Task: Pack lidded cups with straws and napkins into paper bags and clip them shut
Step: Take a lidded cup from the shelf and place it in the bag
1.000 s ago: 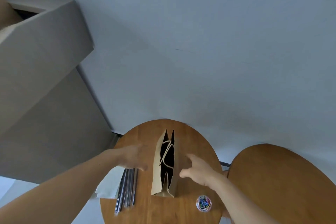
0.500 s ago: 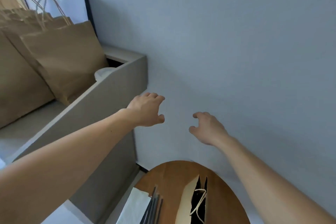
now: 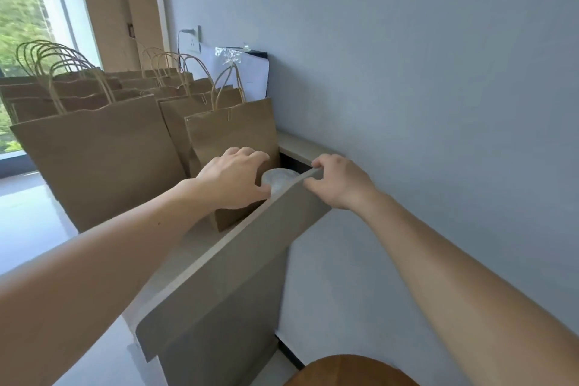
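Head view: both hands have left mid-air, so fetching a cup has begun: the left hand [image 3: 233,178] curls beside the clear lidded plastic cup [image 3: 278,178] at frame centre, while the right hand [image 3: 340,183] hooks over the grey shelf side panel [image 3: 238,266]. That panel hides most of the cup; whether it is gripped, I cannot tell.

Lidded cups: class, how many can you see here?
1. The lidded cup stands behind the grey panel, between the left hand and right hand. More may be hidden behind the panel.
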Demonstrator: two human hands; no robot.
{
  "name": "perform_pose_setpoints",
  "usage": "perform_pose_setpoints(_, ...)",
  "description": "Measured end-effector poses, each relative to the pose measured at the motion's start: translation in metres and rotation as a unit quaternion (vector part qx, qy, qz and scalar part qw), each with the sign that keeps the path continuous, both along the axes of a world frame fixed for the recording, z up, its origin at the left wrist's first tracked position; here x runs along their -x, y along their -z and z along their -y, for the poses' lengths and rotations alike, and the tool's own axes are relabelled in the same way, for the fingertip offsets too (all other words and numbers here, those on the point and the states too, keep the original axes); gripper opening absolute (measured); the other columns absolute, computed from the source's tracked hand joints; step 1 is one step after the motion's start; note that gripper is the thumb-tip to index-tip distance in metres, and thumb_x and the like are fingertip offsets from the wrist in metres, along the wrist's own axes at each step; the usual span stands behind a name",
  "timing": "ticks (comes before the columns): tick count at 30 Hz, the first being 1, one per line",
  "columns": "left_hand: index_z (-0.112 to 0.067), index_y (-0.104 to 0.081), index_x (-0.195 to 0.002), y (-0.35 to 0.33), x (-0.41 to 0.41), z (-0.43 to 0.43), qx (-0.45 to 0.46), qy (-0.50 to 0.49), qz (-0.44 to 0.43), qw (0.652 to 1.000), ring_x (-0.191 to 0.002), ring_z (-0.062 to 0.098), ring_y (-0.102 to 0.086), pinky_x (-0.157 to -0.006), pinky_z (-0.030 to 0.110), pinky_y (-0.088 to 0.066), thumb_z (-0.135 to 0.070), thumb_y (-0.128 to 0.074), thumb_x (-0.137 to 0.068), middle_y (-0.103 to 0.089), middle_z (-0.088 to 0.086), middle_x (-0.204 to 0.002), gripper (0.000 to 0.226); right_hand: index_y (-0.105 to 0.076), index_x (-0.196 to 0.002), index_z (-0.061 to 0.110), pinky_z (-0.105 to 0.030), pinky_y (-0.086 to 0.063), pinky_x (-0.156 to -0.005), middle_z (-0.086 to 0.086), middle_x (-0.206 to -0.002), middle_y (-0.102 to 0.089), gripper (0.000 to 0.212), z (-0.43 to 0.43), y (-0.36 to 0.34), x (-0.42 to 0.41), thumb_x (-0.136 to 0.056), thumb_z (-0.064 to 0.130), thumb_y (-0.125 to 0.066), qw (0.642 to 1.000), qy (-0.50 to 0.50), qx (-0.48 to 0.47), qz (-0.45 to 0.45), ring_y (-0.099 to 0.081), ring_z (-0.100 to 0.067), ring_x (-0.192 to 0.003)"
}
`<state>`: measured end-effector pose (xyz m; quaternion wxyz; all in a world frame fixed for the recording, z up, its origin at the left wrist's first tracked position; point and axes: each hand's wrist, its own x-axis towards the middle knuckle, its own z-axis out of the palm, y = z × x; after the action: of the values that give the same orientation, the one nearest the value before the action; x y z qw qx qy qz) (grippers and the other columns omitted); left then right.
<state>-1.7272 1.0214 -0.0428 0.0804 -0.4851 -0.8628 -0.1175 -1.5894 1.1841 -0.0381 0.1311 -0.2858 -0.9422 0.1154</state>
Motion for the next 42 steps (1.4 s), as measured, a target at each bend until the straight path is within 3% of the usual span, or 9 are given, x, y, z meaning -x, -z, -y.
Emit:
perform_pose_setpoints(5,-0.029,-0.034,-0.147,0.012,0.029,0.019,0.007,0.000,0.015,1.000,-0.139,0.020,-0.030,-0.105,0.036,-0.037,-0.051,-0.052,-0.089,-0.039,-0.005,-0.150,0.065,-0.059,-0.123,0.014,-0.037,-0.049,-0.093,-0.004,-0.125,-0.061,0.049,0.005,-0.007,0.066,-0.084,0.044,-0.060,0.998,-0.032,-0.004,0.055,-0.058,-0.024,-0.112)
perform_pose_setpoints(10,-0.030,-0.034,-0.147,0.021,0.042,0.026,0.003,0.031,0.025,0.999,-0.139,0.018,-0.029,-0.104,0.036,-0.038,-0.052,-0.052,-0.089,-0.039,-0.006,-0.150,0.065,-0.060,-0.094,0.019,-0.034,-0.049,-0.068,0.000,-0.094,-0.063,0.044,0.000,0.000,0.116,-0.071,0.055,-0.068,0.983,-0.041,0.018,0.179,-0.061,-0.019,-0.084)
perform_pose_setpoints(13,-0.030,-0.034,-0.147,0.022,0.051,0.028,0.000,0.039,0.024,0.999,-0.139,0.018,-0.029,-0.104,0.035,-0.037,-0.051,-0.052,-0.089,-0.039,-0.006,-0.150,0.065,-0.060,-0.106,0.018,-0.035,-0.050,-0.071,0.001,-0.097,-0.061,0.058,-0.005,0.008,0.134,-0.068,0.060,-0.073,0.970,-0.027,0.009,0.243,-0.060,-0.019,-0.087)
perform_pose_setpoints(18,-0.029,-0.034,-0.147,0.023,0.057,0.029,-0.019,0.052,0.027,0.998,-0.139,0.017,-0.029,-0.103,0.033,-0.036,-0.050,-0.053,-0.089,-0.039,-0.006,-0.150,0.065,-0.053,-0.126,0.023,-0.041,-0.051,-0.091,0.000,-0.123,-0.058,0.083,-0.012,0.016,0.146,-0.059,0.067,-0.072,0.957,-0.011,0.037,0.286,-0.058,-0.024,-0.105)
perform_pose_setpoints(23,-0.029,-0.034,-0.148,0.022,0.059,0.030,-0.020,0.057,0.029,0.998,-0.139,0.017,-0.030,-0.100,0.032,-0.036,-0.050,-0.053,-0.090,-0.038,-0.007,-0.150,0.064,-0.047,-0.136,0.025,-0.040,-0.054,-0.084,0.003,-0.126,-0.056,0.103,-0.009,0.020,0.145,-0.045,0.063,-0.077,0.968,-0.030,0.040,0.248,-0.058,-0.022,-0.102)
perform_pose_setpoints(28,-0.030,-0.035,-0.147,0.011,0.061,0.032,-0.029,0.044,0.018,0.998,-0.139,0.018,-0.031,-0.100,0.034,-0.037,-0.051,-0.053,-0.089,-0.038,-0.008,-0.150,0.064,-0.049,-0.129,0.028,-0.042,-0.053,-0.086,0.001,-0.126,-0.057,0.090,0.002,-0.001,0.135,-0.049,0.065,-0.068,0.990,-0.054,0.002,0.134,-0.057,-0.023,-0.105)
perform_pose_setpoints(34,-0.031,-0.036,-0.146,-0.014,0.044,0.020,-0.043,0.043,0.003,0.998,-0.138,0.018,-0.032,-0.097,0.034,-0.038,-0.050,-0.052,-0.089,-0.038,-0.008,-0.150,0.062,-0.043,-0.141,0.032,-0.034,-0.043,-0.085,0.007,-0.139,-0.050,0.093,0.001,-0.082,0.077,-0.057,0.059,-0.072,0.998,-0.054,-0.014,-0.030,-0.051,-0.016,-0.115)
perform_pose_setpoints(37,-0.035,-0.040,-0.143,-0.024,0.017,-0.001,-0.055,0.075,-0.003,0.996,-0.137,0.017,-0.032,-0.090,0.031,-0.034,-0.050,-0.052,-0.089,-0.040,-0.010,-0.149,0.058,-0.044,-0.140,0.033,-0.035,-0.046,-0.091,0.007,-0.137,-0.050,0.087,-0.006,-0.109,0.029,-0.061,0.057,-0.075,0.997,-0.030,-0.013,-0.067,-0.051,-0.015,-0.112)
perform_pose_setpoints(42,-0.031,-0.040,-0.144,-0.016,-0.040,-0.040,-0.049,0.140,0.019,0.989,-0.137,0.018,-0.033,-0.097,0.031,-0.036,-0.051,-0.055,-0.089,-0.042,-0.007,-0.147,0.060,-0.045,-0.137,0.036,-0.041,-0.052,-0.089,0.008,-0.134,-0.050,0.080,-0.016,-0.113,-0.057,-0.065,0.056,-0.074,0.997,0.031,-0.017,-0.064,-0.052,-0.016,-0.110)
